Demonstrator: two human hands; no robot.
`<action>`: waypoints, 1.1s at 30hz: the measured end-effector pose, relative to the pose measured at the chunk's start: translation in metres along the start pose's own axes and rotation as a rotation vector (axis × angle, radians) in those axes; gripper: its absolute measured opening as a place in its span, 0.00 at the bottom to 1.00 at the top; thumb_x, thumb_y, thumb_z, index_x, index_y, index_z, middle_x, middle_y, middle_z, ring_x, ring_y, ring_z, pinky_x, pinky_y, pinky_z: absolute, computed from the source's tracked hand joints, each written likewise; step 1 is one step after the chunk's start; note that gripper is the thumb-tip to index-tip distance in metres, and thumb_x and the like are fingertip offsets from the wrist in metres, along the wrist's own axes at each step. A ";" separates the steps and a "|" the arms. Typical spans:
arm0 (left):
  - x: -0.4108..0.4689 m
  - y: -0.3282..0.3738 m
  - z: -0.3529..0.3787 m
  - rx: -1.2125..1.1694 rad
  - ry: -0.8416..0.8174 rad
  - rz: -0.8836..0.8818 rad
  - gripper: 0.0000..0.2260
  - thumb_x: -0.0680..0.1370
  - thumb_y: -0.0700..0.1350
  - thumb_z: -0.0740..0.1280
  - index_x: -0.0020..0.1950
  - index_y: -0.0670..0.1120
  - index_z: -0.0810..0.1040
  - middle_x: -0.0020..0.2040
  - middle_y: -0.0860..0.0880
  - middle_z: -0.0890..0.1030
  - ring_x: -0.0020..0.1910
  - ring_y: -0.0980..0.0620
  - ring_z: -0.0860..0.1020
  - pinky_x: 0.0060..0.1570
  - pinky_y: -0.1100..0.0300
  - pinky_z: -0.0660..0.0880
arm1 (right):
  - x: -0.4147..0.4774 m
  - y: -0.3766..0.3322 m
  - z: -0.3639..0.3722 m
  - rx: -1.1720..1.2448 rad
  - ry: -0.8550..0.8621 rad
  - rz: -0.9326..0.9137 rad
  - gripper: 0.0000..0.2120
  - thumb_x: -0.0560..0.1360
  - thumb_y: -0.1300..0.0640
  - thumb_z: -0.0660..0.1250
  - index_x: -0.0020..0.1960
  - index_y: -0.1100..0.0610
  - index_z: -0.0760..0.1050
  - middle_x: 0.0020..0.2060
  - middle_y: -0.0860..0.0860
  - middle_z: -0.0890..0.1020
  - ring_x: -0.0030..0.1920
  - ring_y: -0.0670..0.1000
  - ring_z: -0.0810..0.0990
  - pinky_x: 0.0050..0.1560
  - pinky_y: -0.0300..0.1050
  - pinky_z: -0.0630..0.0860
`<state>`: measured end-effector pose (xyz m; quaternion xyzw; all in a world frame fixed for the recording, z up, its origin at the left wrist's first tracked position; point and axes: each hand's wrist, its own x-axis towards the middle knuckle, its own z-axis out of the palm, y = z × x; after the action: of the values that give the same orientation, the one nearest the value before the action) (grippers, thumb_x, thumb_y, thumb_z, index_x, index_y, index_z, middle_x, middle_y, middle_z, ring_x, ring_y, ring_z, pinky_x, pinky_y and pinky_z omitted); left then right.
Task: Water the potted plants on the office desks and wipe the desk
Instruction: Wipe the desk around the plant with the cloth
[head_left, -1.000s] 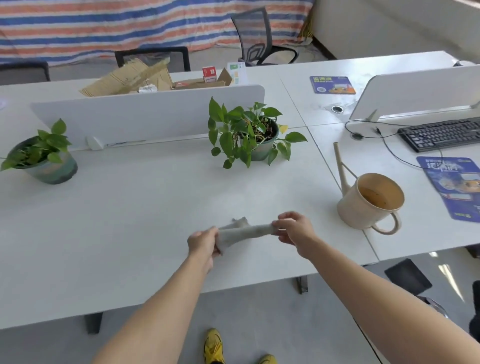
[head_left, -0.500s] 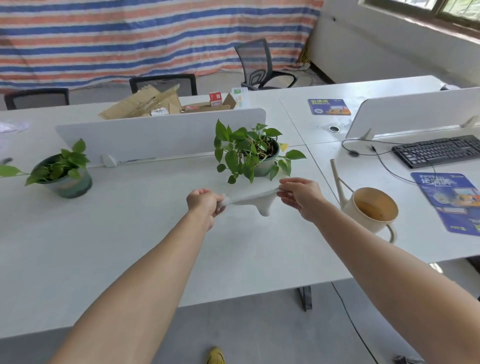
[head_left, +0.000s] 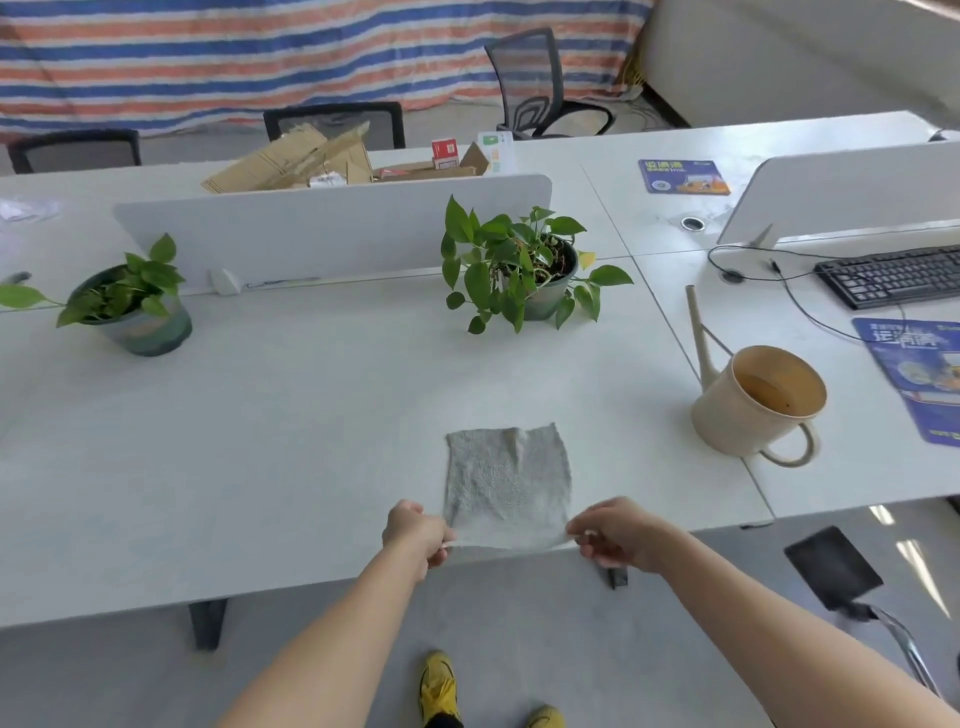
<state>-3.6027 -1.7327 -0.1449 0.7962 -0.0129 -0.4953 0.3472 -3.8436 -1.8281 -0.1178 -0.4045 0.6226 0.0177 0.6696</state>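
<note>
A grey, nubbly square cloth (head_left: 506, 483) lies spread flat on the smooth white desk (head_left: 260, 441), its near edge at the desk's front rim. The left hand (head_left: 415, 535) pinches the near-left corner and the right hand (head_left: 618, 532) the near-right corner, fingers curled and forearms reaching forward. At two o'clock from the cloth stands a round beige watering can (head_left: 758, 402) with a thin straight spout and a loop handle. At twelve o'clock sits a leafy potted plant (head_left: 524, 265) in a round pot, and at ten o'clock a second potted plant (head_left: 130, 306).
</note>
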 end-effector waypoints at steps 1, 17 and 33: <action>0.001 0.006 0.002 -0.048 0.016 0.011 0.27 0.69 0.26 0.70 0.64 0.43 0.69 0.53 0.37 0.78 0.32 0.47 0.75 0.22 0.63 0.70 | 0.004 -0.005 0.002 0.056 0.025 -0.001 0.05 0.75 0.67 0.70 0.41 0.63 0.77 0.26 0.54 0.77 0.23 0.47 0.76 0.22 0.36 0.73; 0.042 0.026 0.021 0.969 -0.025 0.660 0.16 0.77 0.35 0.60 0.62 0.47 0.77 0.62 0.43 0.71 0.60 0.43 0.72 0.57 0.53 0.72 | 0.086 -0.044 0.012 -0.390 0.573 -0.092 0.22 0.74 0.49 0.74 0.61 0.61 0.74 0.53 0.56 0.80 0.54 0.58 0.80 0.49 0.47 0.73; 0.077 0.040 -0.057 0.956 -0.022 0.538 0.18 0.78 0.37 0.58 0.66 0.45 0.74 0.66 0.46 0.71 0.64 0.47 0.73 0.58 0.58 0.71 | 0.078 -0.079 0.096 -0.013 0.350 -0.293 0.10 0.73 0.69 0.67 0.36 0.59 0.77 0.31 0.54 0.79 0.31 0.51 0.79 0.37 0.51 0.83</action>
<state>-3.5050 -1.7604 -0.1669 0.8287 -0.4434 -0.3361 0.0609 -3.7057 -1.8646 -0.1528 -0.4916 0.6638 -0.1461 0.5445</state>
